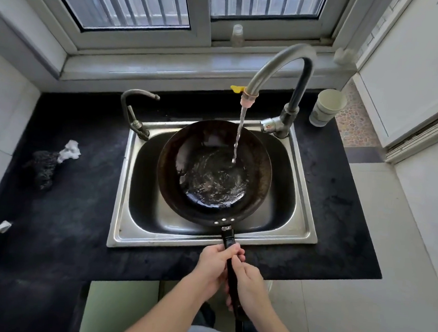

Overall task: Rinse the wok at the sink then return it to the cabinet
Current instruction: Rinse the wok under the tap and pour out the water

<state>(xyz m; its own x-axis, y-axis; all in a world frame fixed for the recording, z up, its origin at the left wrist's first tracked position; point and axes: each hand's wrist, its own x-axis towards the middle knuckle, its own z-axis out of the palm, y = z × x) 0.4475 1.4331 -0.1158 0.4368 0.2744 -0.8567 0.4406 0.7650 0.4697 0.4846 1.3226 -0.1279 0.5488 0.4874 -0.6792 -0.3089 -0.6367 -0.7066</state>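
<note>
A black wok (213,173) sits level over the steel sink (122,192), its long black handle pointing toward me. Water runs from the tall curved faucet (276,68) into the right side of the wok, and a shallow pool of water lies in its bottom. My left hand (215,265) grips the handle near the sink's front rim. My right hand (247,284) grips the same handle just behind it, lower down. The handle's end is hidden behind my right wrist.
A small second tap (136,113) stands at the sink's back left. A white paper cup (327,107) stands on the dark counter at the back right. A dark scrubber (42,169) and crumpled white tissue (70,150) lie on the left counter. A window sill runs behind.
</note>
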